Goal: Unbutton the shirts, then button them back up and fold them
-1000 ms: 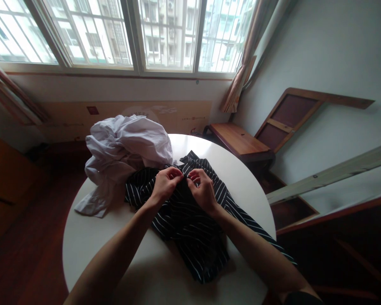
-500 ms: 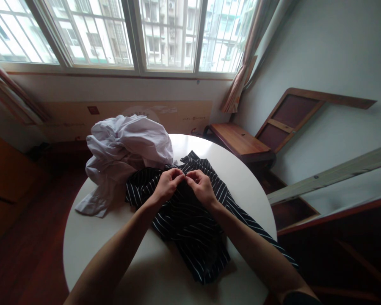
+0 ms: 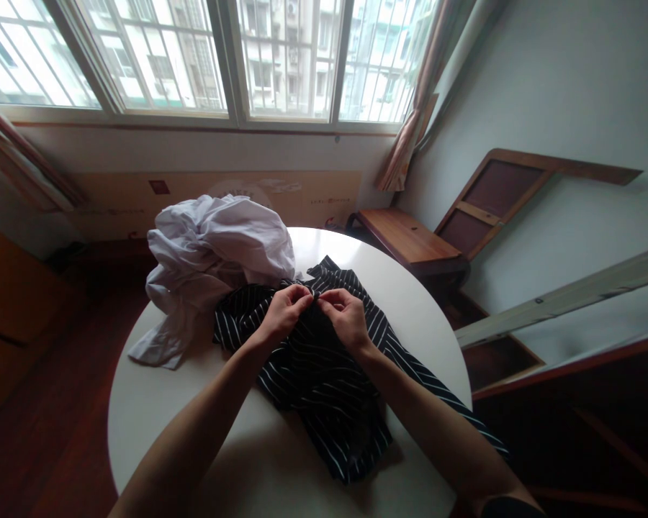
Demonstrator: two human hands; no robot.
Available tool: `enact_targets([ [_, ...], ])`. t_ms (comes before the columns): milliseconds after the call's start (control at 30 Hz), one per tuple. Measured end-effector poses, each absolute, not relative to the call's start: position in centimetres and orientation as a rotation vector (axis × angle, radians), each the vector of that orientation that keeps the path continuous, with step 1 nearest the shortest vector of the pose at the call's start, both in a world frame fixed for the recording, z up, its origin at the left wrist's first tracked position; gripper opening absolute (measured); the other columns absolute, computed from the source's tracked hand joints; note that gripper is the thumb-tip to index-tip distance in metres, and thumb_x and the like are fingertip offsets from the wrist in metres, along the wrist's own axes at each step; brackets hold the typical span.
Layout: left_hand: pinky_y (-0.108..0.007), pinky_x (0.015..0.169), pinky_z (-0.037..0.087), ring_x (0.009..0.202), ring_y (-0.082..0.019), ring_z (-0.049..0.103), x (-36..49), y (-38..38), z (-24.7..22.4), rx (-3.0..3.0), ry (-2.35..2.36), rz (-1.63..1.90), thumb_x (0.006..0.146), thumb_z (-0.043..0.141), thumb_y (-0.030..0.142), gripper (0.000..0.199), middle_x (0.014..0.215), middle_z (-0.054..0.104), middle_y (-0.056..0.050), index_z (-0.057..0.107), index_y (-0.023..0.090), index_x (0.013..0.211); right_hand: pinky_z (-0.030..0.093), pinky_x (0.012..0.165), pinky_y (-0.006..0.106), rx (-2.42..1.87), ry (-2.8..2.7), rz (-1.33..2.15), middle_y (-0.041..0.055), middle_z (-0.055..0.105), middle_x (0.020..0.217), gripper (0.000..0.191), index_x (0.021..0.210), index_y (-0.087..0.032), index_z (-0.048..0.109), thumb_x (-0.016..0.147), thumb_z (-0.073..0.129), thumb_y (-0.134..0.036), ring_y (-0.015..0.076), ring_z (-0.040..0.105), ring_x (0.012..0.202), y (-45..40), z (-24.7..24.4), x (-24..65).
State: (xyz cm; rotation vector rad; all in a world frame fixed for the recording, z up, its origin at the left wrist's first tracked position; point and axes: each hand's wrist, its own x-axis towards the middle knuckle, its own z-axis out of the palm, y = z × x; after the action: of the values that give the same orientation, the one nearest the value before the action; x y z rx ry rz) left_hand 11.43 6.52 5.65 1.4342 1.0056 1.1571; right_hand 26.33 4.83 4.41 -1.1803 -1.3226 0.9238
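Note:
A black shirt with white stripes (image 3: pixel 324 374) lies spread and rumpled over the middle of a round white table (image 3: pixel 162 424). My left hand (image 3: pixel 287 311) pinches the shirt's cloth near its upper middle. Close beside it, my right hand (image 3: pixel 343 314) pinches the same spot from the right, the fingertips of both hands almost meeting. Whether a button sits between the fingers is too small to make out. One striped sleeve trails to the right under my right forearm. A bunched white cloth garment (image 3: pixel 221 244) rests at the table's back left, touching the striped shirt.
Beyond the table stands a wooden bench (image 3: pixel 407 234) by the right wall. A wooden frame piece (image 3: pixel 500 191) leans against that wall. A large cardboard panel (image 3: pixel 302 191) is below the barred window (image 3: pixel 286 57). Curtains (image 3: pixel 405 151) hang at both sides.
Both hands stay at nearly the same place on the shirt. My right fingertips have shifted slightly, and a small bit of cloth now shows between the two hands.

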Motion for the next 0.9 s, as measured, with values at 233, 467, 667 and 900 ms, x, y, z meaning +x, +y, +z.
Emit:
enact_targets([
  [233,-0.022,0.06,0.041,0.063,-0.01,0.051,11.53,6.61,5.52,1.529,1.065,1.159,0.072,0.062,0.033,0.019,0.069,0.059,0.0,0.06,0.014,0.072,0.05,0.067,0.03,-1.203,-1.457,0.844,0.0052,0.067,0.079,0.015,0.079,-0.017,0.065,0.074,0.062,-0.03,0.0175,0.062,0.07,5.03,4.43,26.35],
  [467,-0.024,0.062,0.043,0.066,-0.014,0.056,11.21,6.41,5.42,1.776,1.248,1.085,0.074,0.061,0.036,0.022,0.073,0.064,-0.004,0.066,0.015,0.074,0.047,0.068,0.029,-1.232,-1.541,0.773,0.0038,0.065,0.078,0.014,0.081,-0.016,0.062,0.081,0.054,-0.029,0.0163,0.06,0.071,4.79,4.3,26.27],
  [667,-0.024,0.062,0.044,0.067,-0.015,0.058,10.9,6.53,5.27,1.779,1.242,1.063,0.069,0.066,0.037,0.023,0.073,0.066,-0.004,0.069,0.015,0.073,0.047,0.074,0.03,-1.19,-1.583,0.748,0.0049,0.066,0.083,0.014,0.084,-0.017,0.062,0.083,0.052,-0.027,0.0177,0.061,0.077,4.49,4.47,26.3],
  [900,-0.024,0.058,0.043,0.063,-0.013,0.057,10.86,6.73,5.08,1.652,1.174,1.174,0.064,0.071,0.032,0.019,0.07,0.065,-0.003,0.069,0.014,0.07,0.046,0.073,0.03,-1.206,-1.612,0.714,0.0048,0.066,0.082,0.014,0.083,-0.017,0.062,0.083,0.052,-0.026,0.0177,0.061,0.076,4.31,4.82,26.32],
])
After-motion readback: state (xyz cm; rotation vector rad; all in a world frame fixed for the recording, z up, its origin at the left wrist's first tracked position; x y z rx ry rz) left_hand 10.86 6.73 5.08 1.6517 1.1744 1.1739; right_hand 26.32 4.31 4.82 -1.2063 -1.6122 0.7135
